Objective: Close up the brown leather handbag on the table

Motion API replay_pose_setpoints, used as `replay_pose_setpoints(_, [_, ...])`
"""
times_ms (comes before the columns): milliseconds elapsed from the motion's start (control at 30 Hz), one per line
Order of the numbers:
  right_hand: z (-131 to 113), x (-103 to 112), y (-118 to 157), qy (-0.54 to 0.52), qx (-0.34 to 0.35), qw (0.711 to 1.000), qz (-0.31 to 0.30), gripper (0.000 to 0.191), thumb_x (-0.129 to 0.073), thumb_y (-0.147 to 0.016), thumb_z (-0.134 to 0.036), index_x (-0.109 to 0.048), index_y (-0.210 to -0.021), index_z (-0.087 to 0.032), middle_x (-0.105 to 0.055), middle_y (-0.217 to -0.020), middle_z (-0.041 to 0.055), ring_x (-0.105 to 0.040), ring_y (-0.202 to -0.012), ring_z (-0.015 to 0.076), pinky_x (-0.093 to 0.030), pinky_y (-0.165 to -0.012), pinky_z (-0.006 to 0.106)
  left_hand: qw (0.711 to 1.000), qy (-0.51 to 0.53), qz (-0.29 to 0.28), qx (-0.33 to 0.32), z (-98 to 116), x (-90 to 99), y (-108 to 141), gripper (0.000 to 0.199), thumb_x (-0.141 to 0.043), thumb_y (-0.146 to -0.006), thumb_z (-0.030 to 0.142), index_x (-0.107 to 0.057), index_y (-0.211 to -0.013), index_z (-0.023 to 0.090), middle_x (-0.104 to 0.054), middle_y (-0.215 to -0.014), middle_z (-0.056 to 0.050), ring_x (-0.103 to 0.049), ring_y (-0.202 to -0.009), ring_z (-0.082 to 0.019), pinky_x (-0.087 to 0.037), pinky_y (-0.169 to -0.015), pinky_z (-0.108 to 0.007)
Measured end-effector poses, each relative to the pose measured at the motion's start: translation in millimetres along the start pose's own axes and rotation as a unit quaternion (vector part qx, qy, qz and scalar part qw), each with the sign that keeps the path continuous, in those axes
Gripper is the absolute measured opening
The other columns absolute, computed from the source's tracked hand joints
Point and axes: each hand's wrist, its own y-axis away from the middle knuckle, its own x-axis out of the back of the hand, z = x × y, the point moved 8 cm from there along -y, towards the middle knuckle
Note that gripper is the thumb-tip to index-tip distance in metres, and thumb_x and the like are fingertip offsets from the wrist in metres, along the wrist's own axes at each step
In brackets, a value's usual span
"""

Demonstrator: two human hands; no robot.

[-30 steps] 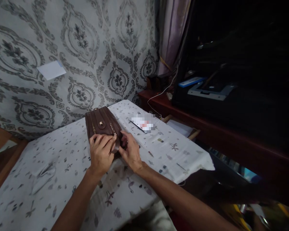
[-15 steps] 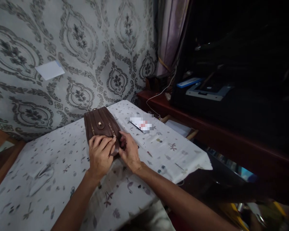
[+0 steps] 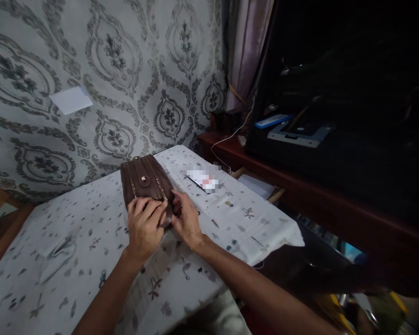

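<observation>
A brown bag [image 3: 143,174] with gold zips and a round metal clasp lies on the cloth-covered table [image 3: 230,242]. My left hand [image 3: 145,228] is closed over the bag's near end, its fingers curled on the brown surface beside a zip end. At the bag's near right corner, my right hand [image 3: 187,221] grips the edge with bent fingers, partly hidden behind the bag. Between the two hands a small brown strap or tab shows. Right of the bag lies a white card or packet, partly blurred out [image 3: 202,180].
A folded grey-white cloth [image 3: 57,256] lies at the table's left. On the right stand a dark red shelf [image 3: 300,193], an open drawer with papers [image 3: 256,186] and a large dark screen [image 3: 352,70]. A white cable runs down behind the table.
The view has shifted very slightly. Both hands keep the same hold on the bag, and nothing else has visibly moved.
</observation>
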Motion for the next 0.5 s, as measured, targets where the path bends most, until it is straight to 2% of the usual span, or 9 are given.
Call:
replay_pose_setpoints(167, [2.9,-1.8,0.8,-0.005,-0.001,1.0,-0.001,0.044,-0.058,-0.089,-0.03,-0.053,-0.132,-0.022,-0.059,-0.09,0.0017,-0.056,-0.07,0.0168,-0.054,-0.068,0.032,1.0,0.004,0.004,0.003,0.4,-0.1,0.1,0.025,-0.057,-0.088,0.013,-0.071,-0.107,0.019,-0.075,-0.092,-0.006,-0.057,-0.092,-0.025,-0.041,-0.088,-0.046])
replay_pose_setpoints(500, [1.6,-1.4,0.4,-0.013,-0.009,1.0,-0.011,0.047,-0.058,-0.085,-0.023,-0.052,-0.132,-0.022,-0.059,-0.092,0.001,-0.056,-0.069,0.0162,-0.054,-0.067,0.031,1.0,0.01,0.002,0.005,2.2,-1.4,0.7,0.023,-0.055,-0.088,0.013,-0.071,-0.105,0.018,-0.075,-0.091,-0.007,-0.058,-0.091,-0.025,-0.04,-0.09,-0.046])
